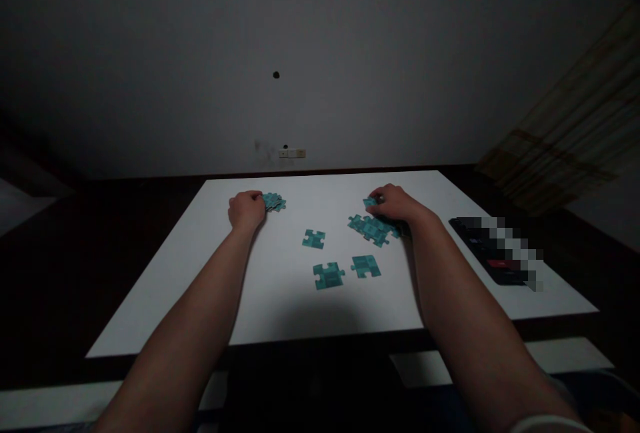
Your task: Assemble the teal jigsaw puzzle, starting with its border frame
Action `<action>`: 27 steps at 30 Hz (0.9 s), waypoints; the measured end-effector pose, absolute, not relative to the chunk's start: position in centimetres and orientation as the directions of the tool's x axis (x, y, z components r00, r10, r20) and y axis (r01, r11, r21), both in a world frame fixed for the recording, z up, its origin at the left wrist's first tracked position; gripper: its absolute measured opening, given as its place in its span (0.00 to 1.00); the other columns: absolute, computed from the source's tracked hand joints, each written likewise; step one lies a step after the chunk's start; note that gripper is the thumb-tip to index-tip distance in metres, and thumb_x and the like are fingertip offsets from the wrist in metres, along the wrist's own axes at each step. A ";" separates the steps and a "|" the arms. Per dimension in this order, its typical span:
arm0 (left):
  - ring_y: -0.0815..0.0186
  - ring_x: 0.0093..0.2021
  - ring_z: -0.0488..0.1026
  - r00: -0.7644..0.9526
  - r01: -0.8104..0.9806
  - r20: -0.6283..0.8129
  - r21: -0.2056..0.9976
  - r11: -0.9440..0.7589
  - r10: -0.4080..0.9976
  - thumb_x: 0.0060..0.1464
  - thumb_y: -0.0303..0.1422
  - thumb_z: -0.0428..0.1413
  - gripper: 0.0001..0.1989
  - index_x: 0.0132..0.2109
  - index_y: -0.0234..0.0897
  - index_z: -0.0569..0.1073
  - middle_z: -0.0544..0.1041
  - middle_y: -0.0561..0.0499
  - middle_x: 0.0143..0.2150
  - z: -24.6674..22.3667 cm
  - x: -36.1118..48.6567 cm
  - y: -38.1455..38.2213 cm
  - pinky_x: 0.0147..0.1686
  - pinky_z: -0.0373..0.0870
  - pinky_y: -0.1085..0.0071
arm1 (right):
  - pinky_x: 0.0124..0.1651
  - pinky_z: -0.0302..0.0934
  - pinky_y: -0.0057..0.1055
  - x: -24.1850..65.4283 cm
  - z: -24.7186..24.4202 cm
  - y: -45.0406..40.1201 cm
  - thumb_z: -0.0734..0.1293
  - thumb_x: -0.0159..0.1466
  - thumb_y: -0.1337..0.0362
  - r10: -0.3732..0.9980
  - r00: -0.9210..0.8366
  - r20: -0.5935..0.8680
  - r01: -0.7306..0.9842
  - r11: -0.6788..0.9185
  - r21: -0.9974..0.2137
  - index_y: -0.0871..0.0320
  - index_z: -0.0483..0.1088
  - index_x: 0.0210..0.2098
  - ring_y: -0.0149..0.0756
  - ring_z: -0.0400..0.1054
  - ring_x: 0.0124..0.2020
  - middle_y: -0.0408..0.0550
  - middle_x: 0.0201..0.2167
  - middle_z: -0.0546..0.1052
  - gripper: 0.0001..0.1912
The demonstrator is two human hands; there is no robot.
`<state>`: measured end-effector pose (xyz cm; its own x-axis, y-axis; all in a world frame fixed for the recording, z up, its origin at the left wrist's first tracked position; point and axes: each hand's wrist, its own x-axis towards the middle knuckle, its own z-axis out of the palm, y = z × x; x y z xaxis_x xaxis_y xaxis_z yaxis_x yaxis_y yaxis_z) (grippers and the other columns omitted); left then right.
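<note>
Teal jigsaw pieces (329,276) are lying across the white bench (145,313), three of them loose mid-bench. Near the far edge, the left hand (247,212) is curving half-closed over a small stack (274,202), seemingly keeping it gathered; any actual grip cannot be told. Rightward, a joined cluster (373,230) is sitting beneath the right hand (395,204), whose partly closed fingers (379,198) are covering a single piece (370,202), perhaps steadying it. A black flat object (493,250), partly pixelated, is lying by the right edge.
</note>
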<state>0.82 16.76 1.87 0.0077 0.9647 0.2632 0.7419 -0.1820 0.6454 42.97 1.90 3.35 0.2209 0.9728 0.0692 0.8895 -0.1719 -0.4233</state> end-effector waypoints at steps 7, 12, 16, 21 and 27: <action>0.39 0.63 0.82 -0.069 0.764 0.231 0.638 -0.098 0.971 0.66 0.36 0.60 0.18 0.56 0.39 0.90 0.88 0.32 0.62 2.1 1.6 16.4 0.62 0.74 0.45 | 0.44 0.70 0.37 40.3 4.1 2.5 0.79 0.62 0.58 0.942 0.247 0.228 0.739 -0.031 -0.673 0.56 0.81 0.45 0.42 0.77 0.38 0.49 0.38 0.85 0.13; 0.39 0.62 0.83 -0.043 0.770 0.227 0.628 -0.113 0.973 0.67 0.38 0.59 0.18 0.56 0.39 0.89 0.88 0.33 0.62 2.1 1.7 16.2 0.60 0.74 0.47 | 0.35 0.65 0.33 35.1 4.6 2.5 0.81 0.60 0.52 0.990 -0.137 0.039 0.425 0.094 -0.900 0.56 0.82 0.44 0.37 0.72 0.29 0.43 0.30 0.82 0.19; 0.39 0.63 0.83 -0.040 0.780 0.223 0.616 -0.109 0.974 0.67 0.38 0.58 0.18 0.56 0.39 0.88 0.88 0.33 0.62 2.3 1.8 16.1 0.60 0.75 0.47 | 0.35 0.67 0.34 32.7 4.8 2.2 0.82 0.61 0.48 0.929 -0.356 -0.105 0.376 0.040 -0.926 0.56 0.85 0.42 0.38 0.75 0.29 0.49 0.33 0.87 0.19; 0.35 0.65 0.81 -0.043 0.788 0.288 0.599 -0.145 0.957 0.64 0.36 0.63 0.15 0.54 0.37 0.87 0.88 0.32 0.59 2.6 2.0 15.8 0.63 0.73 0.41 | 0.40 0.69 0.36 35.5 7.8 1.5 0.73 0.72 0.47 0.980 -0.051 0.193 0.541 0.190 -0.820 0.55 0.86 0.41 0.40 0.76 0.34 0.52 0.39 0.89 0.18; 0.29 0.68 0.74 0.015 0.812 0.482 0.505 -0.292 0.876 0.65 0.35 0.63 0.16 0.56 0.36 0.85 0.83 0.29 0.61 3.2 2.8 14.5 0.67 0.69 0.31 | 0.43 0.70 0.42 38.6 9.4 0.3 0.87 0.54 0.57 0.987 -0.162 -0.006 0.797 0.128 -0.590 0.50 0.88 0.44 0.49 0.80 0.38 0.51 0.40 0.88 0.19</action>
<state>2.80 14.49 3.16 0.0153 0.8759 0.4822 0.8118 -0.2924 0.5054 38.60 0.33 9.43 -0.1624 0.9867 -0.0055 0.7971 0.1279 -0.5902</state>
